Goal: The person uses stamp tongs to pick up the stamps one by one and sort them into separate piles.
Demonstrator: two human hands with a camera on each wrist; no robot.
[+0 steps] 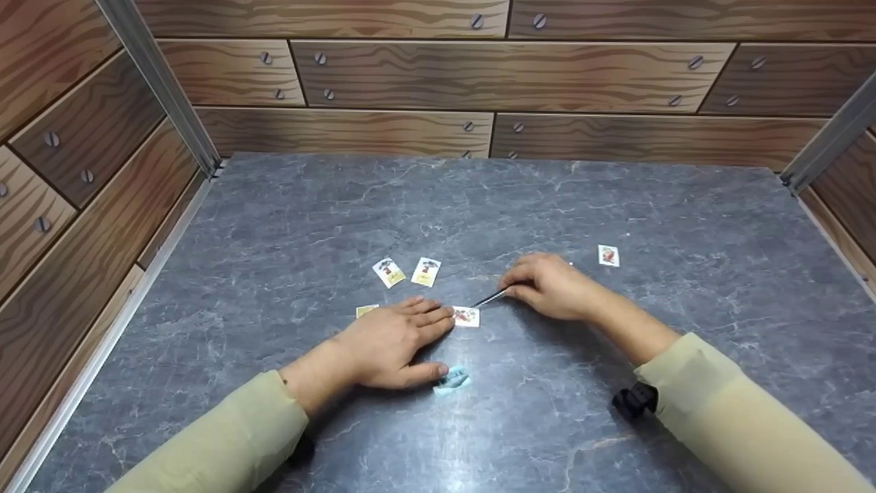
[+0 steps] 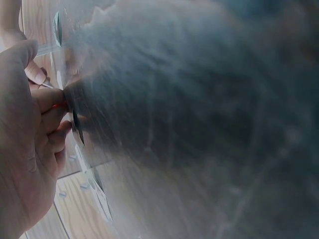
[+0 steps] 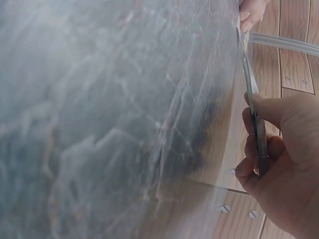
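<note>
My right hand pinches a pair of slim tweezers between thumb and fingers. In the right wrist view the dark handle of the tweezers runs along the curled fingers. Their tips meet the upper edge of a small white picture card with a red print. My left hand lies palm down, its fingers extended and fingertips at the left edge of that card. A yellow-edged card shows partly from behind the left hand. Beside the left thumb is a light-blue crumpled piece.
Two small picture cards lie tilted just beyond the left hand. Another card lies farther right, past the right hand. The grey marbled tabletop is bordered by wood-patterned walls with metal corner posts.
</note>
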